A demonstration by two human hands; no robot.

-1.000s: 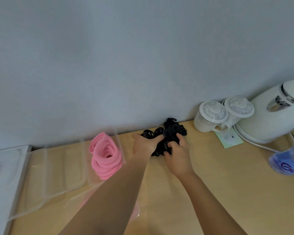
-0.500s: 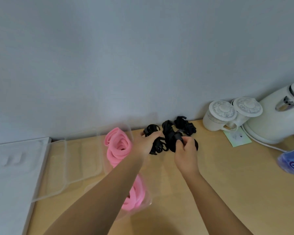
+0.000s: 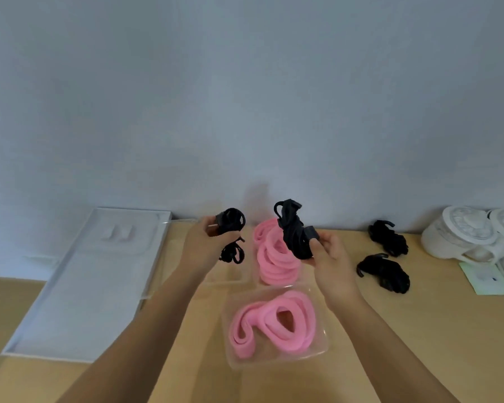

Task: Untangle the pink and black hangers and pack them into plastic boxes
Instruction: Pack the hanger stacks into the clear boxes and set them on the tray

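My left hand (image 3: 205, 247) grips a small coiled black hanger (image 3: 230, 222), with a second black loop (image 3: 232, 253) dangling under it. My right hand (image 3: 329, 258) grips another black hanger bundle (image 3: 293, 231), lifted above the table. The two bundles are apart. Two more black hanger bundles (image 3: 387, 238) (image 3: 386, 273) lie on the wooden table at the right. Pink hangers (image 3: 272, 257) fill a clear plastic box behind my hands. More pink hangers (image 3: 274, 322) lie in a nearer clear plastic box (image 3: 320, 349).
A white lid or tray (image 3: 88, 280) lies at the left of the table, with clear plastic boxes (image 3: 230, 276) beside it. White lidded cups (image 3: 466, 234) stand at the far right against the grey wall, with a green card (image 3: 489, 279) in front.
The black tangle has come apart: each hand now holds its own bundle, lifted off the table and pulled apart. Two black bundles stay behind on the table. The view has shifted left.
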